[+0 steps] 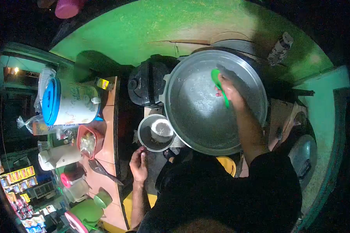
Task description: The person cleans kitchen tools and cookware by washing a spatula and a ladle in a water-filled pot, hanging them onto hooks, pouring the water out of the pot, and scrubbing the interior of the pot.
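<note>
My right hand (pixel 228 91) is closed around a green plastic spoon (pixel 215 76) over a very large, wide metal pot (pixel 168 112). The spoon's bowl points away from me, and a pale, shiny surface shows inside the pot. At lower left, a small metal pot (pixel 143 143) with white, grainy-looking contents sits close against the large pot's rim. My left hand (pixel 139 165) grips the small pot at its near left edge, thumb up; the exact hold is partly hidden.
A black lidded cooker (pixel 144 83) stands left of the large pot. Along the left, a tiled counter (pixel 109 155) carries a blue-lidded drink jug (pixel 76 101), a red basket (pixel 99 143), a knife (pixel 104 171) and a green container (pixel 83 213). A domed metal lid (pixel 305 155) leans at right.
</note>
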The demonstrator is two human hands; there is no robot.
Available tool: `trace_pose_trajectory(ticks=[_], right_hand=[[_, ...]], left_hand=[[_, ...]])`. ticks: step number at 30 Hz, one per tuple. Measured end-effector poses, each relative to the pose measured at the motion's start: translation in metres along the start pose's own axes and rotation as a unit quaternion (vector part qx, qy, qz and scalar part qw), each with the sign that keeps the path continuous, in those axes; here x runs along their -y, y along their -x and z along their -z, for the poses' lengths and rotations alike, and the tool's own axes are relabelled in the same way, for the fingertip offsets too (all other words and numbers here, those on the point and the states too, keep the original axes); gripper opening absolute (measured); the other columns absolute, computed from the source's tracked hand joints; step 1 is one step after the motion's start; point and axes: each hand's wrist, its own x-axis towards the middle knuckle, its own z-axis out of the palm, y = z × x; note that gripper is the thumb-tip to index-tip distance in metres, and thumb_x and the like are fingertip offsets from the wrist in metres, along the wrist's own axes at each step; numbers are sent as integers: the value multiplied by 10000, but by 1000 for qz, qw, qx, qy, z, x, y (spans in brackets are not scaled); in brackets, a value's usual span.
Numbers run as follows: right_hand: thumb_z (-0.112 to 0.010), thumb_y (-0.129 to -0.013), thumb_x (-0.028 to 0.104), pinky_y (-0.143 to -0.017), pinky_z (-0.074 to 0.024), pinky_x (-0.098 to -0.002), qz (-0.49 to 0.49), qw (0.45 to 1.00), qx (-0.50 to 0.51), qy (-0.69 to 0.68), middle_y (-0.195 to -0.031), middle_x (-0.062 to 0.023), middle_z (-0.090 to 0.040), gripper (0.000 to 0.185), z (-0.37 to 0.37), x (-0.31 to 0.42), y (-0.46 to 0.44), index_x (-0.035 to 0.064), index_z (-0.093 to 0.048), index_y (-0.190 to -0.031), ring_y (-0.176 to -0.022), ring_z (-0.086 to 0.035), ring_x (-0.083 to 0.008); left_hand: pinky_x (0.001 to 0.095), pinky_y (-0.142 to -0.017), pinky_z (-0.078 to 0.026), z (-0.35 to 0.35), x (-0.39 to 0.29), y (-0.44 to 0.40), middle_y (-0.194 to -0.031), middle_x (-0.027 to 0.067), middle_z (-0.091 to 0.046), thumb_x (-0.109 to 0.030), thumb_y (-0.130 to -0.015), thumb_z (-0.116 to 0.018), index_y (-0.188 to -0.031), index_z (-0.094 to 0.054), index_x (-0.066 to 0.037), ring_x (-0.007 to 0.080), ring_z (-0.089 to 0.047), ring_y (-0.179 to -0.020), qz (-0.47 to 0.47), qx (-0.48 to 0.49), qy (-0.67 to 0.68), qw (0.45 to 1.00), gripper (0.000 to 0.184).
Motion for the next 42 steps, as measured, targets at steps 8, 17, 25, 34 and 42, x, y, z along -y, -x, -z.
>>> trace_pose_trajectory(ticks=[8, 17, 25, 34, 42], right_hand=[[-623, -832, 164, -558, -494, -313, 122, 981, 151, -4, -915, -41, -601, 428, -1, 48, 49, 88, -535, -1244, -642, -554, -139], [-581, -804, 96, -796, -496, -434, 230, 889, 131, 375, -945, -134, -662, 193, -10, 41, 54, 47, -673, -968, -859, -632, -276], [-632, -773, 108, -812, -500, -423, 514, 604, 70, 606, -963, -131, -593, 329, -87, 37, 148, 186, -674, -1090, -897, -599, -313], [-555, -844, 45, -848, -470, -409, 613, 665, 175, 389, -1128, -163, -549, 583, -131, 39, 204, 157, -387, -1391, -996, -577, -287], [-453, -978, 81, -774, -513, -321, 431, 872, 205, 110, -930, -114, -644, 326, -110, 100, 233, -11, -428, -1290, -876, -629, -171]], left_hand=[[300, -938, -431, 27, 16, 18, -1113, 109, -624, -64, -965, -518, -1130, -576, 50, 175, -571, -1035, -20, -37, -29, 999, 209], [272, -852, -460, 16, 11, -6, -1013, 71, -635, -92, -973, -521, -1098, -600, 34, 136, -575, -927, -83, -48, 78, 992, 194], [373, -822, -517, -52, -81, -48, -1165, 132, -602, -358, -1007, -429, -1384, -373, 9, 234, -604, -1012, 154, 264, 317, 898, 528], [281, -772, -507, -110, -132, -49, -1100, 32, -585, -136, -920, -609, -1359, -423, -79, 129, -569, -985, 5, 271, 256, 928, 480], [266, -937, -402, -157, -144, -54, -1204, 38, -532, -55, -878, -651, -1466, -315, -96, 133, -502, -1055, -229, 298, 100, 921, 678]])
